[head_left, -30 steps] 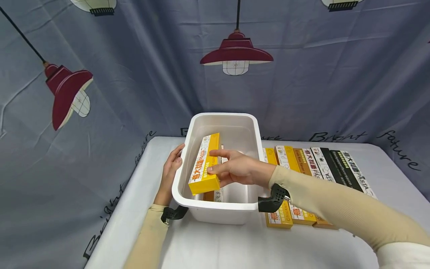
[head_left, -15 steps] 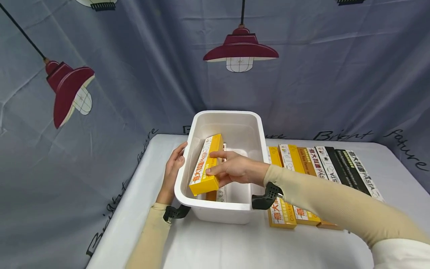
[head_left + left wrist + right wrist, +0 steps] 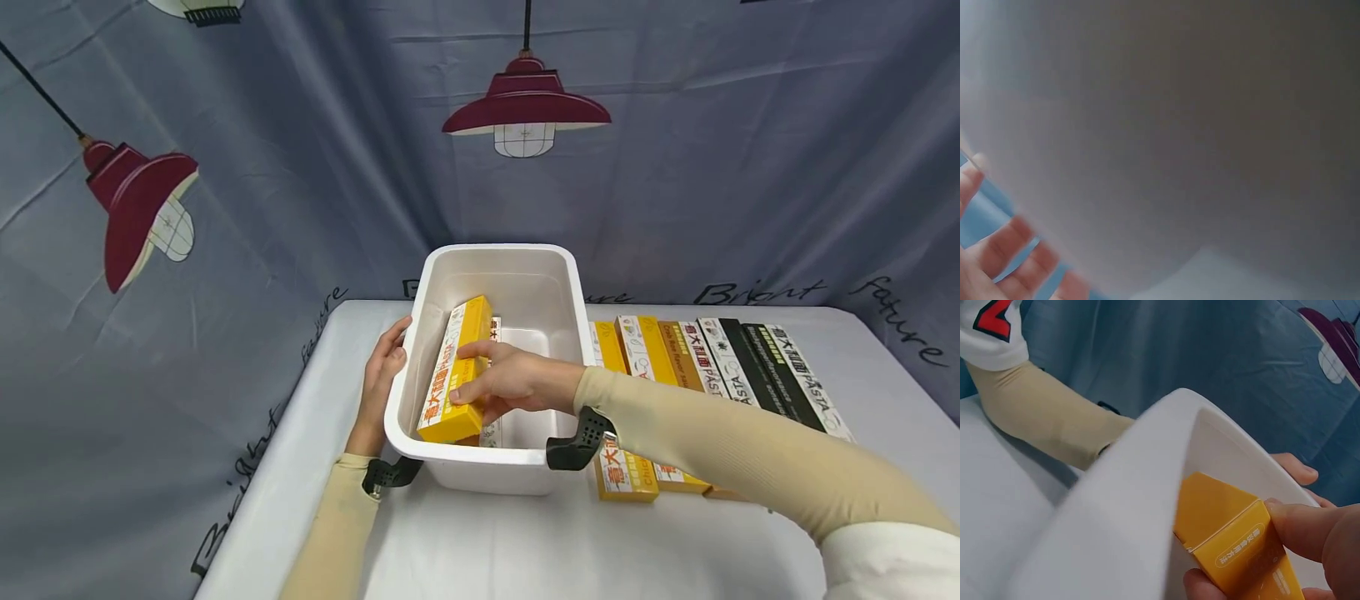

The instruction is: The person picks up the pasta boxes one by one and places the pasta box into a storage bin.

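Observation:
My right hand (image 3: 521,379) grips a yellow and white pasta box (image 3: 453,375) by its right side, thumb on top and the other fingers partly hidden beyond the edge. The box leans lengthwise inside a white plastic bin (image 3: 553,250), against the left wall. Partly under it lies another pasta box (image 3: 491,433), brown and white, on the bin floor. My left hand (image 3: 378,387) rests along the outside of the bin's left wall, thumb close to the rim. Its fingers (image 3: 1007,247) look loosely extended against the wall in the left wrist view.
Right of the bin, several pasta boxes lie side by side on the white table (image 3: 570,550): yellow boxes (image 3: 628,475), a brown one (image 3: 681,354) and black ones (image 3: 787,375). My right forearm crosses over them. A grey-blue printed curtain (image 3: 337,167) hangs behind the table.
My right hand has lowered the yellow pasta box slightly and shifted it left, closer to the bin's left wall. My left hand stays at the bin's side.

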Available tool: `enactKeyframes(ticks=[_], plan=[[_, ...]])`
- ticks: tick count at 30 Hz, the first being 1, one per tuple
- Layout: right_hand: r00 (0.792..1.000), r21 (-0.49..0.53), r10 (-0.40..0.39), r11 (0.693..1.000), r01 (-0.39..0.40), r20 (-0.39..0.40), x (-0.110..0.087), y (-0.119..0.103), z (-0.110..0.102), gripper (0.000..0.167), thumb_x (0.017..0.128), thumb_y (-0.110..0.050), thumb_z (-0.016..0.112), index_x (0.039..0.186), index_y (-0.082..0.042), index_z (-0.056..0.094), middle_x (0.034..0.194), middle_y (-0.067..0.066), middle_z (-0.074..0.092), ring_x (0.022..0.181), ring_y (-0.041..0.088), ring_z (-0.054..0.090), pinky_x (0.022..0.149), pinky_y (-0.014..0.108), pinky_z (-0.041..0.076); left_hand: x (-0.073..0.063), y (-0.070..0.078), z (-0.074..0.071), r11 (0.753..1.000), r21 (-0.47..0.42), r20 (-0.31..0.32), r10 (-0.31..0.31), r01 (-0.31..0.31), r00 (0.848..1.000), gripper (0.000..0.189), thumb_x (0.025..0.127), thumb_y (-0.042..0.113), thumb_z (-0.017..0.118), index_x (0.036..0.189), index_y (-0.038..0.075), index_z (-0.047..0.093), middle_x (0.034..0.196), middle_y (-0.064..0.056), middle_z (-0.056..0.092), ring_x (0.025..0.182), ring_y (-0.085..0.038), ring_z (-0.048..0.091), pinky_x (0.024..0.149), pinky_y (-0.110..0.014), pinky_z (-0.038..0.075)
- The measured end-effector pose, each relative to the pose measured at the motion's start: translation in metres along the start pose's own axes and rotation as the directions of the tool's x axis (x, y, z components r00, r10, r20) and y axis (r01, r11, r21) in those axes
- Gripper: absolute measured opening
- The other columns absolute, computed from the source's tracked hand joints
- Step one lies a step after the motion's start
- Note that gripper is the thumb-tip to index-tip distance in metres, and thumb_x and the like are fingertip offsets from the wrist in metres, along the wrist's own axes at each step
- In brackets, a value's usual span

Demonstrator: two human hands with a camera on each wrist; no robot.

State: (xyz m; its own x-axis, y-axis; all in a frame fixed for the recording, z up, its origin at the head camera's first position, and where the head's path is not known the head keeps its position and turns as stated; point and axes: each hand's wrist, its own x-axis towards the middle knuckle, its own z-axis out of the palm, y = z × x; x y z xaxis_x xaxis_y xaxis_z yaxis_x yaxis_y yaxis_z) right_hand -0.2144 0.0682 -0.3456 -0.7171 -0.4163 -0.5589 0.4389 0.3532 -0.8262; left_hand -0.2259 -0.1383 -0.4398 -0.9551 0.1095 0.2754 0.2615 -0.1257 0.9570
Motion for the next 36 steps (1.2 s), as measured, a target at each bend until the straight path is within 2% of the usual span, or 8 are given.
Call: enactKeyframes(ticks=[4, 10, 18, 22, 27, 31, 36], plan=[[1.000, -0.039, 0.015, 0.999, -0.015, 0.012, -0.0007, 0.0010, 0.0040, 0.077, 0.091, -0.012, 0.075, 0.155, -0.016, 0.032, 0.126, 0.016, 0.060, 0.075, 0.021, 0.069, 0.061, 0.027, 0.060, 0.0000, -0.0011, -0.0004, 1.000, -0.012, 0.002, 0.001, -0.001, 1.000, 0.056, 0.101, 0.025, 0.040, 0.155, 0.010, 0.040, 0.147, -0.018, 0.048, 0.125, -0.028, 0.053, 0.095, -0.024, 0.053], [0.999, -0.116, 0.015, 0.993, -0.010, 0.045, 0.0006, 0.0017, 0.0044, 0.079, 0.091, -0.012, 0.075, 0.155, -0.015, 0.029, 0.118, 0.016, 0.063, 0.066, 0.019, 0.065, 0.058, 0.026, 0.058, 0.0021, 0.0002, -0.0018, 0.999, -0.016, -0.002, 0.036, -0.036, 0.999, 0.058, 0.099, 0.025, 0.040, 0.155, 0.007, 0.040, 0.148, -0.021, 0.047, 0.125, -0.031, 0.054, 0.096, -0.028, 0.053], [0.997, -0.143, 0.051, 0.989, -0.041, 0.062, 0.0025, 0.0035, 0.0047, 0.082, 0.089, -0.007, 0.076, 0.156, -0.016, 0.031, 0.113, 0.016, 0.064, 0.071, 0.022, 0.070, 0.061, 0.030, 0.060, 0.0012, -0.0012, -0.0022, 1.000, -0.003, 0.000, 0.008, -0.008, 1.000, 0.057, 0.100, 0.029, 0.041, 0.155, 0.013, 0.040, 0.147, -0.016, 0.049, 0.125, -0.030, 0.053, 0.096, -0.030, 0.053], [0.993, -0.174, 0.071, 0.983, -0.053, 0.097, 0.0028, 0.0048, 0.0033, 0.089, 0.089, -0.006, 0.075, 0.161, -0.018, 0.025, 0.112, 0.015, 0.064, 0.075, 0.022, 0.070, 0.067, 0.033, 0.062, 0.0000, -0.0011, -0.0010, 1.000, -0.002, 0.004, 0.008, -0.008, 1.000, 0.057, 0.100, 0.029, 0.040, 0.155, 0.014, 0.040, 0.146, -0.009, 0.050, 0.124, -0.026, 0.053, 0.095, -0.029, 0.053], [0.991, -0.232, 0.073, 0.972, -0.044, 0.116, 0.0037, 0.0061, 0.0018, 0.096, 0.089, -0.009, 0.076, 0.164, -0.019, 0.017, 0.111, 0.014, 0.064, 0.074, 0.021, 0.070, 0.076, 0.039, 0.063, 0.0003, -0.0006, -0.0002, 1.000, 0.003, 0.000, 0.009, -0.009, 1.000, 0.057, 0.100, 0.028, 0.040, 0.155, 0.014, 0.040, 0.149, -0.013, 0.049, 0.127, -0.028, 0.052, 0.097, -0.030, 0.053], [0.988, -0.252, 0.092, 0.966, -0.059, 0.123, 0.0029, 0.0049, 0.0019, 0.098, 0.091, -0.011, 0.075, 0.165, -0.019, 0.012, 0.112, 0.013, 0.064, 0.071, 0.021, 0.071, 0.072, 0.034, 0.063, 0.0012, 0.0000, 0.0001, 1.000, 0.005, -0.006, 0.020, -0.020, 1.000, 0.057, 0.100, 0.028, 0.041, 0.155, 0.013, 0.041, 0.149, -0.014, 0.050, 0.127, -0.030, 0.053, 0.096, -0.031, 0.054], [0.978, -0.327, 0.146, 0.941, -0.092, 0.146, 0.0010, 0.0039, 0.0011, 0.095, 0.092, -0.020, 0.074, 0.165, -0.019, 0.013, 0.123, 0.010, 0.062, 0.072, 0.021, 0.073, 0.066, 0.029, 0.061, 0.0021, -0.0008, 0.0001, 0.999, -0.014, -0.003, 0.044, -0.044, 0.999, 0.058, 0.099, 0.025, 0.041, 0.155, 0.008, 0.040, 0.148, -0.022, 0.049, 0.120, -0.019, 0.058, 0.093, -0.027, 0.054]])
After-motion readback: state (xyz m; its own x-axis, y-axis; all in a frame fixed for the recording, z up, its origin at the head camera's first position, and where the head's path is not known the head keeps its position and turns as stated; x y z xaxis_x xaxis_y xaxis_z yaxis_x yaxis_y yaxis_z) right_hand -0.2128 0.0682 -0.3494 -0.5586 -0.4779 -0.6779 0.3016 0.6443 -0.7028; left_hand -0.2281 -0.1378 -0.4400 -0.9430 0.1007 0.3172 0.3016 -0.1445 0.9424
